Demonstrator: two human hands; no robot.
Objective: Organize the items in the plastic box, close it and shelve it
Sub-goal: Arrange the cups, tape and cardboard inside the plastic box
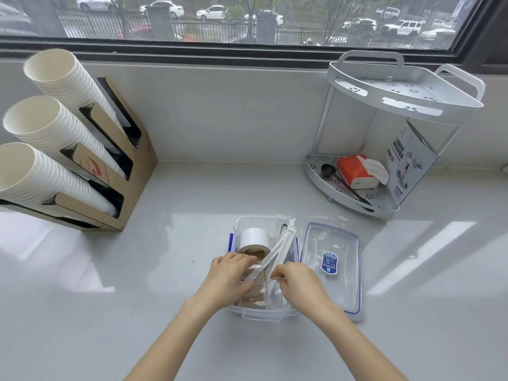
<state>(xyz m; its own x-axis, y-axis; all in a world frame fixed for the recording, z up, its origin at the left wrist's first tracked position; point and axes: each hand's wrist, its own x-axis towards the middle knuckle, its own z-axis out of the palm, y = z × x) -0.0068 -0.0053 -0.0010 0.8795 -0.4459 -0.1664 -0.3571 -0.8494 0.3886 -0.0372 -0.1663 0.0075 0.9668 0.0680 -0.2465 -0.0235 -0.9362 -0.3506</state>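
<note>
A clear plastic box (248,314) with blue side clips stands open on the white counter in front of me. Inside it stands a white roll (254,237) at the far end, and several long clear-wrapped packets (279,247) lean up out of the right side. My left hand (229,273) reaches into the box and pinches clear-wrapped packets near the middle. My right hand (298,279) is over the box's right side, fingers closed on a wrapped packet. The box's clear lid (334,268) with a blue seal and a blue label lies flat just right of the box.
A white two-tier corner shelf (395,105) stands at the back right; its lower tier holds an orange tissue pack (356,170), a black scoop (328,169) and a printed carton (412,163). A cardboard dispenser of stacked paper cups (55,138) stands at the left. A window runs behind.
</note>
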